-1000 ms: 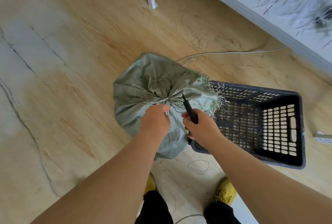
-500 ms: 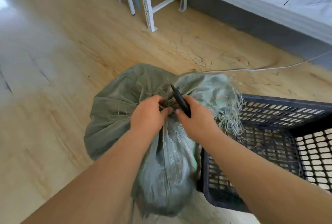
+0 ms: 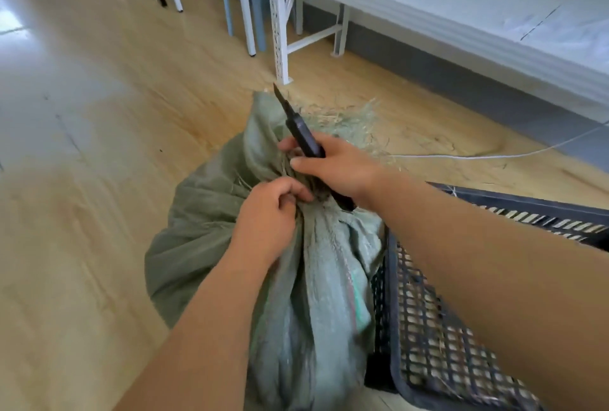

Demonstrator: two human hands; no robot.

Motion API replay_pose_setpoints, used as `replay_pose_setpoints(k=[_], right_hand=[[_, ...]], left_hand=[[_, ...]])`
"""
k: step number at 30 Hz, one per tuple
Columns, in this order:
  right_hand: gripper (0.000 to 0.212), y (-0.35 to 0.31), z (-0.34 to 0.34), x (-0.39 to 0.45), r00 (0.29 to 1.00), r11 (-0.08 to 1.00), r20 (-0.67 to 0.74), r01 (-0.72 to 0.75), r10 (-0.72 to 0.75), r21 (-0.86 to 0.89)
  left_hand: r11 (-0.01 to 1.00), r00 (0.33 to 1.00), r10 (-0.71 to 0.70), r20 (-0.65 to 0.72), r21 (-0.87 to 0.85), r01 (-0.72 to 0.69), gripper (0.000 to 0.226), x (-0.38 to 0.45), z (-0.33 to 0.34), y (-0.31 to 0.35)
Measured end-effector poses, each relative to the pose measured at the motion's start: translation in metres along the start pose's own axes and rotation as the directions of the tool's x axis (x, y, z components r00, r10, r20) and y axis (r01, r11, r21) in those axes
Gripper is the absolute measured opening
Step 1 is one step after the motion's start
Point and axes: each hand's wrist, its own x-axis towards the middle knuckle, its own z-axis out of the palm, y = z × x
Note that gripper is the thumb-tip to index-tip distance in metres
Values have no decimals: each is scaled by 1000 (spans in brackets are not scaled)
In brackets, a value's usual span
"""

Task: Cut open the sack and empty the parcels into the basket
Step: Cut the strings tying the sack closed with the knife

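Observation:
A grey-green woven sack (image 3: 211,239) stands on the floor, its gathered neck bunched at the middle of the view and its frayed mouth (image 3: 349,120) fanned out beyond. My left hand (image 3: 267,216) pinches the neck from the near side. My right hand (image 3: 339,166) grips a black utility knife (image 3: 298,129) with the blade pointing up and away, its fingers also pressed on the neck. A dark plastic lattice basket (image 3: 438,341) sits right against the sack's right side, partly under my right forearm. No parcels are visible.
White and blue metal furniture legs (image 3: 280,31) stand behind the sack. A white shelf or table (image 3: 461,5) runs along the upper right. A white cord (image 3: 494,155) lies on the wooden floor with loose fibres around it.
The view has come closer and tilted up. Both hands stay on the sack's neck; the knife's blade has risen clear above the sack, pointing away. The sack leans against the basket.

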Motion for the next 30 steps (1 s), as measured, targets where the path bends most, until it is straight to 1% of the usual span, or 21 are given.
replay_pose_setpoints(k=[1, 2, 3, 4, 6, 7, 8, 10, 11, 13, 15, 16, 18, 20, 22, 23, 24, 26, 27, 28, 30], right_hand=[[28, -1, 2, 4, 1000, 999, 12, -25, 25, 23], [28, -1, 4, 8, 999, 998, 11, -47, 47, 51], [27, 0, 4, 11, 998, 996, -3, -58, 58, 66], [26, 1, 3, 11, 997, 998, -40, -57, 58, 41], [22, 1, -1, 2, 980, 995, -194, -54, 36, -89], [20, 1, -3, -6, 959, 990, -282, -63, 25, -128], [17, 4, -5, -14, 941, 987, -339, -69, 16, -144], [11, 15, -7, -37, 934, 987, -358, -60, 1, -152], [10, 21, -8, -50, 932, 987, -362, -46, -13, -153], [12, 34, -9, -72, 902, 985, -427, -10, -64, -170], [15, 42, -12, -92, 855, 981, -503, 31, -126, -192], [16, 47, -13, -101, 849, 982, -509, 54, -142, -182], [19, 56, -14, -109, 887, 988, -442, 82, -133, -133], [25, 64, -13, -106, 925, 986, -356, 88, -135, -144], [31, 71, -14, -95, 937, 972, -319, 73, -145, -225], [35, 74, -15, -89, 946, 965, -296, 58, -136, -257], [38, 76, -17, -84, 959, 963, -260, 39, -111, -266], [38, 81, -23, -80, 984, 976, -176, 2, -40, -216], [34, 83, -25, -81, 989, 987, -146, -11, -12, -158], [31, 85, -27, -82, 989, 997, -146, -19, 7, -80], [23, 90, -26, -83, 963, 997, -267, -23, 42, 72]], left_hand=[[999, 998, -30, 59, 15, 29, 24, 3, -4, -2], [997, 991, -63, 114, 49, 57, 29, 5, -8, -3], [993, 981, -93, 170, 93, 78, 40, 5, -10, -5], [987, 967, -125, 224, 129, 97, 52, 3, -10, -6], [977, 944, -187, 272, 152, 149, 72, -2, -10, -5], [974, 938, -215, 270, 131, 186, 76, -4, -9, -4], [972, 936, -235, 262, 68, 225, 71, -5, -8, -2], [961, 945, -227, 237, -104, 257, 54, -4, -6, 7], [952, 946, -222, 234, -159, 263, 58, -3, -2, 11], [929, 939, -225, 261, -232, 287, 67, -4, 11, 18], [898, 919, -256, 301, -278, 341, 57, -8, 24, 22], [889, 909, -270, 316, -282, 362, 48, -9, 28, 23], [909, 908, -248, 337, -243, 338, 33, -10, 34, 22], [930, 916, -200, 347, -226, 289, 37, -9, 36, 19], [934, 917, -212, 338, -205, 292, 36, -10, 38, 19], [931, 913, -235, 335, -192, 310, 38, -12, 39, 17], [926, 906, -263, 331, -177, 333, 49, -13, 39, 17], [915, 893, -313, 322, -149, 375, 76, -13, 40, 17], [916, 891, -322, 321, -133, 379, 80, -13, 40, 18], [919, 889, -323, 325, -116, 377, 81, -15, 39, 20], [927, 877, -337, 343, -42, 372, 86, -16, 34, 28]])
